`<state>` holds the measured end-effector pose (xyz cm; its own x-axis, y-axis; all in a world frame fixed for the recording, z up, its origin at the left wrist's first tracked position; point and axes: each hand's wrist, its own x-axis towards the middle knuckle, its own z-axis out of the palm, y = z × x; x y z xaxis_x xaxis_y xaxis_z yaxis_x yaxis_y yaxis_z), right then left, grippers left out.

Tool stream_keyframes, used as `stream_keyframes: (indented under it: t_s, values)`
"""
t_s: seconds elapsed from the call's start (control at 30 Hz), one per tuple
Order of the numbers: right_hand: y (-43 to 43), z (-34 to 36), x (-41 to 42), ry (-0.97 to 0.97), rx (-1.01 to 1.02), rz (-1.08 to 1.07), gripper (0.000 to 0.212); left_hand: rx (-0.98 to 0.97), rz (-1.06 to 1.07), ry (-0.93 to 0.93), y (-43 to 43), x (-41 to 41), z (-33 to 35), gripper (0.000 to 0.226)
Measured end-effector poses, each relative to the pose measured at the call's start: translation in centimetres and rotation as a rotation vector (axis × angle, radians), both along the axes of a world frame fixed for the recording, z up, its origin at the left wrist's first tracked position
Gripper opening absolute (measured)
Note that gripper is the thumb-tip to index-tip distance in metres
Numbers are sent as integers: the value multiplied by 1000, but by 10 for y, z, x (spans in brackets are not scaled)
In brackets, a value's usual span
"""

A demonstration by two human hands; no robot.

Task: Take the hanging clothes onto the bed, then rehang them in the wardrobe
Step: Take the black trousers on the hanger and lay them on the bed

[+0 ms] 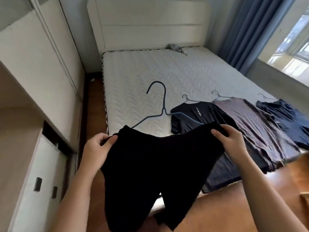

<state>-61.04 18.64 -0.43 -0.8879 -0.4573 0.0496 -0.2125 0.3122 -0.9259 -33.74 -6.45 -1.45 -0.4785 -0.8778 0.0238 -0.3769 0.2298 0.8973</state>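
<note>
We see a pair of black shorts [155, 164] held up by the waistband over the foot of the bed [150, 72], between us and the mattress. The left hand [97, 146] pinches the left end of the waistband, its fingers [108, 139] closed on the cloth; the right hand [229, 139] grips the right end in the same way. A dark hanger [160, 106] rises from behind the waistband, hook upward, and we cannot tell whether the shorts are draped on it or merely in front of it. On the bed to the right lie three more garments, each on its own hanger: a black tee [192, 118], a mauve top [254, 124] partly over it, and a navy top [287, 118] at the far right, with hems spilling over the edge. The wardrobe [33, 81] stands at the left. We judge the shorts light, soft and limp: they sag between the two grips and the legs hang freely. The waistband is the firmest hold, and two spread grips keep it flat for laying down.
</note>
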Motion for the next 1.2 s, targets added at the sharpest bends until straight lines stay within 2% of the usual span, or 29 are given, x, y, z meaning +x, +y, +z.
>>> stream_keyframes:
  t_s: [0.2,0.33,0.5,0.6,0.67,0.7,0.83,0.9,1.2]
  values:
    - [-70,-6,-60,-23,-4,55,18,46,60,-31,-39,-46,-15,22]
    - [-118,-20,-117,-74,7,134,5,-7,133,-82,-67,-92,-14,23]
    - [-172,-50,-181,-186,33,175,16,-56,204,-180,-109,-161,-9,18]
    - [-208,-85,-217,-253,71,195,14,-49,223,-249,-142,-197,-31,18]
    - [-228,-116,-233,-271,108,203,3,-31,223,-289,-164,-213,-56,19]
    - [-236,-133,-239,-270,131,200,6,-12,220,-309,-174,-219,-70,19]
    - [-265,-192,-265,-279,253,189,33,91,168,-356,-209,-247,-135,20]
    - [-279,-223,-280,-267,328,188,39,131,150,-377,-229,-266,-174,23]
    - [-331,-368,-305,-330,545,170,29,235,113,-551,-293,-308,-344,29]
